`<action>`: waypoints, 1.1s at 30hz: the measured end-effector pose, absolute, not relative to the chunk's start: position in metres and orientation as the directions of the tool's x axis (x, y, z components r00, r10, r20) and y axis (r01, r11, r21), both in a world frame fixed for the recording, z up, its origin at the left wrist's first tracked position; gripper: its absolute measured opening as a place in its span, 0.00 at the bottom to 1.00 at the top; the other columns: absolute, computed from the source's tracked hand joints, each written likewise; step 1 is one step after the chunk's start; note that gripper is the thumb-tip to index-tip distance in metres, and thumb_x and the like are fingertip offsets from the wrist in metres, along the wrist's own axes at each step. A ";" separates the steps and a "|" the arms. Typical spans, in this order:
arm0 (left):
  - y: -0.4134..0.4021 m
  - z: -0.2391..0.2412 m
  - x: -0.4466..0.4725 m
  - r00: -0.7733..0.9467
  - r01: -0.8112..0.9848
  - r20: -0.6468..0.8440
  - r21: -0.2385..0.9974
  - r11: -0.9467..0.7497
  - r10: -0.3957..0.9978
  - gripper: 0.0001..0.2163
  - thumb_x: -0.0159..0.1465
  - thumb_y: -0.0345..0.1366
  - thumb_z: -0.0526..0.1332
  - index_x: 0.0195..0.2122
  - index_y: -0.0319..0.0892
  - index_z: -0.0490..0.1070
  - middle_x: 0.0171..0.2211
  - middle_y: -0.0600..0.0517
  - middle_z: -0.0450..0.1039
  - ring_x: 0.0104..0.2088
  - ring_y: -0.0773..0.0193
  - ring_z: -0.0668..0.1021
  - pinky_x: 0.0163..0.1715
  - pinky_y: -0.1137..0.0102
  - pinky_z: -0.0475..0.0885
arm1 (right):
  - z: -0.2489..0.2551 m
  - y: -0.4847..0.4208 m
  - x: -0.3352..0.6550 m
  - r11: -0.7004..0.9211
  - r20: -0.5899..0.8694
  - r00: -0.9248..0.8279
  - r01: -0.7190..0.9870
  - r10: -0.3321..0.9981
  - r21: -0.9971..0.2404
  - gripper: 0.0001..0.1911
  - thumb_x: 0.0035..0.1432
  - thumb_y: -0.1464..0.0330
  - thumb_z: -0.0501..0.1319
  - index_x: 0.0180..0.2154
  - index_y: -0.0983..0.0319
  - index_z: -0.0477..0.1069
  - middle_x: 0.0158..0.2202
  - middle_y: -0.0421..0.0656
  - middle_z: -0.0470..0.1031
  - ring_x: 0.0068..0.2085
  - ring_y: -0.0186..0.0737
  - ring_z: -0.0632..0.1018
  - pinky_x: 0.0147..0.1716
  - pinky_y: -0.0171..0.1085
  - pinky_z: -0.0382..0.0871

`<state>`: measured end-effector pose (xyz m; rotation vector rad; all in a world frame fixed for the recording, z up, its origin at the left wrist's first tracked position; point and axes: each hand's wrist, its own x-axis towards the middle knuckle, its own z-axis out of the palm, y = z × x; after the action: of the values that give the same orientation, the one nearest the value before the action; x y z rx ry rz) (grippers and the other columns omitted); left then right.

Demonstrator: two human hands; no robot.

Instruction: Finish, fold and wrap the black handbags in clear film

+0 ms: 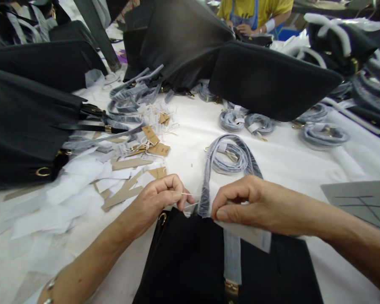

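A black handbag lies in front of me, its wrapped handle arching away over the table. My left hand pinches a thin white string at the left foot of the handle. Between the thumb and fingers of my right hand is a white tag in a clear sleeve, held just right of that foot. A wrapped strap and a gold clasp run down the bag's front. Inside the handle's arch sits a coiled wrapped strap.
Brown hang tags, white paper slips and cardboard strips are heaped at left. More black bags stand left and behind. Several coiled straps lie at right, near a grey marked board. Across the table a person in yellow works.
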<state>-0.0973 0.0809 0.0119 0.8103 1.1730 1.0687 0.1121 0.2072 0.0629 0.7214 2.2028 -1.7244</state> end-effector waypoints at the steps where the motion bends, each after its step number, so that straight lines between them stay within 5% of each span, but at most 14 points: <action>1: 0.080 0.012 -0.097 0.037 -0.249 -0.317 0.916 0.316 0.948 0.09 0.60 0.37 0.60 0.25 0.42 0.65 0.26 0.53 0.69 0.40 0.59 0.75 0.43 0.67 0.66 | 0.063 0.207 0.113 0.094 -0.500 -0.843 0.524 0.198 -0.847 0.11 0.59 0.62 0.60 0.38 0.58 0.80 0.31 0.39 0.78 0.31 0.36 0.75 0.29 0.32 0.66; 7: 0.078 0.005 -0.094 -0.029 -0.164 -0.337 0.930 0.328 0.941 0.09 0.61 0.39 0.61 0.26 0.42 0.66 0.24 0.55 0.69 0.26 0.67 0.68 0.30 0.72 0.61 | 0.048 0.193 0.115 -0.300 -0.499 -0.864 0.459 0.065 -0.836 0.20 0.56 0.66 0.63 0.52 0.58 0.73 0.36 0.41 0.79 0.38 0.37 0.78 0.37 0.34 0.71; 12: 0.078 0.002 -0.092 -0.109 -0.082 -0.312 0.949 0.304 0.944 0.09 0.60 0.41 0.64 0.27 0.42 0.69 0.23 0.56 0.64 0.26 0.69 0.66 0.28 0.73 0.60 | 0.025 0.180 0.102 -0.407 -0.556 -0.786 0.430 0.270 -0.806 0.16 0.54 0.60 0.64 0.41 0.62 0.75 0.30 0.40 0.77 0.28 0.32 0.77 0.27 0.31 0.70; 19: 0.084 0.002 -0.093 -0.211 -0.141 -0.303 0.950 0.278 0.929 0.10 0.59 0.41 0.65 0.28 0.40 0.70 0.25 0.57 0.62 0.23 0.73 0.61 0.23 0.75 0.57 | 0.015 0.190 0.082 -0.129 -0.633 -0.720 0.626 0.283 -0.769 0.16 0.52 0.55 0.64 0.28 0.62 0.72 0.13 0.31 0.63 0.13 0.25 0.63 0.12 0.26 0.53; 24: 0.080 0.006 -0.089 -0.205 0.103 -0.153 0.979 0.176 0.967 0.08 0.59 0.40 0.65 0.29 0.41 0.75 0.37 0.51 0.70 0.30 0.69 0.70 0.29 0.74 0.65 | 0.006 0.190 0.072 0.039 -0.561 -0.743 0.615 0.364 -0.788 0.17 0.50 0.58 0.65 0.20 0.61 0.65 0.14 0.31 0.59 0.16 0.26 0.63 0.14 0.27 0.52; 30: 0.062 0.017 -0.084 -0.080 0.467 0.057 0.884 -0.013 0.995 0.09 0.64 0.34 0.59 0.37 0.48 0.79 0.51 0.48 0.70 0.42 0.63 0.76 0.41 0.71 0.72 | 0.009 0.189 0.072 -0.075 -0.589 -0.684 0.623 0.430 -0.779 0.13 0.52 0.62 0.63 0.22 0.62 0.68 0.13 0.31 0.62 0.15 0.26 0.63 0.13 0.27 0.52; 33: 0.059 0.014 -0.087 -0.184 0.382 -0.073 0.914 0.140 0.980 0.10 0.65 0.38 0.59 0.44 0.47 0.76 0.48 0.46 0.73 0.34 0.65 0.79 0.30 0.73 0.75 | 0.019 0.190 0.073 -0.167 -0.593 -0.682 0.585 0.429 -0.794 0.13 0.57 0.62 0.60 0.24 0.62 0.68 0.11 0.31 0.61 0.13 0.26 0.61 0.12 0.26 0.53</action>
<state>-0.0868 0.0588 0.0140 1.3292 1.6822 1.0284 0.0733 0.1895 0.0189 1.1942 1.9457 -1.9806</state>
